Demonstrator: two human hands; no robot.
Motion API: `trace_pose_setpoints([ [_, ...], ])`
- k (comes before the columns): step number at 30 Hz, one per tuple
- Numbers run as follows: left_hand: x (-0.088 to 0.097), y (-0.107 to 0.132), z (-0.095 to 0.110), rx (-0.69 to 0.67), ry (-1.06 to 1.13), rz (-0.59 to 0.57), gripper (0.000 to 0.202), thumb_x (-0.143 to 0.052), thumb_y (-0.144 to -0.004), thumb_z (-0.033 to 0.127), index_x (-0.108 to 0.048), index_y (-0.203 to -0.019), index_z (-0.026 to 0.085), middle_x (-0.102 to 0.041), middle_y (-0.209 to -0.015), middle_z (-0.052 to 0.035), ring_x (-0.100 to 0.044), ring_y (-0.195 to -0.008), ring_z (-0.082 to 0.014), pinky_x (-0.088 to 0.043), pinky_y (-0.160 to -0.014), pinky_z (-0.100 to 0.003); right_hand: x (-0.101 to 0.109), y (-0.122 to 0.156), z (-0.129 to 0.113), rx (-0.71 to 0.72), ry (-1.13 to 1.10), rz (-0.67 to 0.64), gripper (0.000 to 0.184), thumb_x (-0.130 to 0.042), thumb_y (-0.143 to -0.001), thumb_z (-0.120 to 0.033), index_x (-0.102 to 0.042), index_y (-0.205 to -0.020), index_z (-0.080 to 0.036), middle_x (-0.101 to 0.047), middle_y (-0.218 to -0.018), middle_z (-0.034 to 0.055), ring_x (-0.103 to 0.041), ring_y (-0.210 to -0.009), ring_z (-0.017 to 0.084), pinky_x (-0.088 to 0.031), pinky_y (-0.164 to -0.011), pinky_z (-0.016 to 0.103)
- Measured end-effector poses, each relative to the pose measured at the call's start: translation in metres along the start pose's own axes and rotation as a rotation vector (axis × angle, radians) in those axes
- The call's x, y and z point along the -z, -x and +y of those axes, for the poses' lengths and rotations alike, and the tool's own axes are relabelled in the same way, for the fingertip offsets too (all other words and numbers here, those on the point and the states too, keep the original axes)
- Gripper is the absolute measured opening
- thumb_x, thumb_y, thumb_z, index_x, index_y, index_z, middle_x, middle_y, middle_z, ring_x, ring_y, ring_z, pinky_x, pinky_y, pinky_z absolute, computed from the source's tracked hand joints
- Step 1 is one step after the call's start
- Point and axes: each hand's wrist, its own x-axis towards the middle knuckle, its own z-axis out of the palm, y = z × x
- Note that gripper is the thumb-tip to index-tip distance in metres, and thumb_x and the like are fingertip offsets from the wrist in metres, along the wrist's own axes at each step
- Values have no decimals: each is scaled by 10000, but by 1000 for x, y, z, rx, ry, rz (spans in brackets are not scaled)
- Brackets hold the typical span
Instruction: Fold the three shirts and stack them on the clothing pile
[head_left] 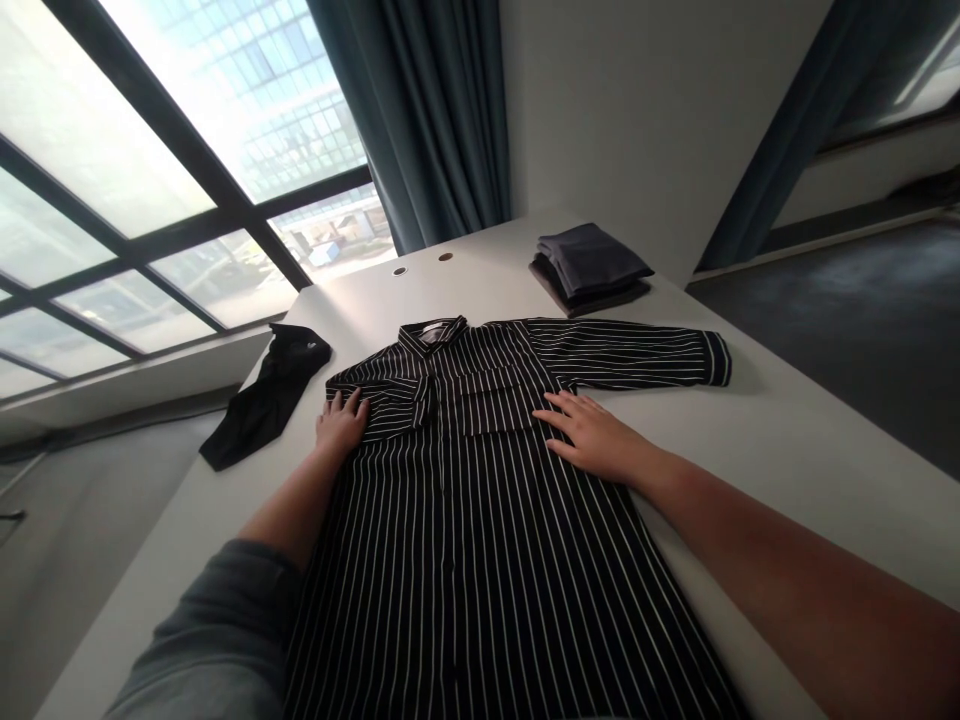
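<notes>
Head view: black shirt with white stripes (457, 520) lying face up on a white table (480, 250), collar pointing away from the camera, hem running out of the bottom of the view.

Left hand (341, 422): released, palm down and fingers spread on the folded-in sleeve (382, 395), grasping nothing; grey sleeve (210, 630) covering the forearm near the lower edge of the view.

Right hand (592, 435): released, flat and palm down on the shirt front, just beside the chest pocket (487, 405), grasping nothing.

Outstretched sleeve: lying flat toward the right of the view, ending in a buttonless-looking cuff (718, 358), buttons too small to confirm.

Possible faults: thin cloth rucking under a dragging palm; folded-in sleeve sliding off the chest if pulled by the left hand.

Obstacles: bunched black garment (266, 395) just beside the folded-in sleeve; stack of folded dark clothes (589, 265) near the outstretched sleeve.

Surroundings: two round grommets (400, 270) in the tabletop; large window (187, 150) and teal curtain (409, 110) beyond the table.
</notes>
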Motion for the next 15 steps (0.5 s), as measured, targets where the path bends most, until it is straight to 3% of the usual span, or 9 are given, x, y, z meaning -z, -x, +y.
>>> trace_pose_setpoints([
  [4, 3, 0, -3, -7, -24, -21, 726, -217, -1025, 659, -312, -1657, 314, -225, -1738, -118, -210, -1584, -419, -216, -1241, -634, 4, 0, -5, -26, 14, -22, 586, -511, -994, -438, -532, -1545, -238, -380, -1672, 131, -329, -1552, 366, -265, -1271, 570],
  [7, 12, 7, 9, -8, -69, 0, 724, -229, -1037, 631, -335, -1652, 265, -202, -1735, -163, -182, -1587, -440, -161, -1240, -673, 6, 0, -8, -53, 20, -42, 586, -509, -997, -429, -527, -1549, -235, -361, -1679, 136, -312, -1560, 362, -242, -1277, 576],
  [11, 17, 38, 45, -161, -74, 178, 700, -239, -1072, 544, -398, -1617, 135, -260, -1709, -206, -239, -1584, -381, -187, -1277, -561, 5, -1, -8, -53, 20, -29, 583, -518, -991, -429, -535, -1544, -244, -361, -1679, 126, -321, -1555, 363, -223, -1280, 588],
  [15, 6, 80, 87, -405, -30, 112, 641, -294, -1083, 523, -353, -1644, 220, -272, -1719, -138, -282, -1578, -332, -266, -1267, -486, 2, -2, -5, -28, 6, -2, 586, -526, -983, -427, -542, -1539, -243, -375, -1672, 112, -341, -1546, 367, -230, -1284, 570],
])
